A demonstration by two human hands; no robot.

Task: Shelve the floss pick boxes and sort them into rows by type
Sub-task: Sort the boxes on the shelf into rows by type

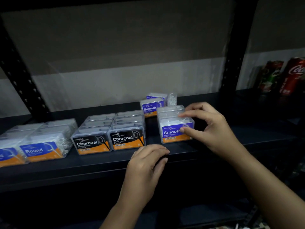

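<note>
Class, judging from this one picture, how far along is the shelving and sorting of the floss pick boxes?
Done: Round boxes and Charcoal boxes stand in front-to-back rows on the shelf. In hand: the right hand grips the front Smooth box; the left hand rests at the shelf edge, holding nothing. Left: the other Smooth boxes sit farther back, left of this row, unaligned.
</note>
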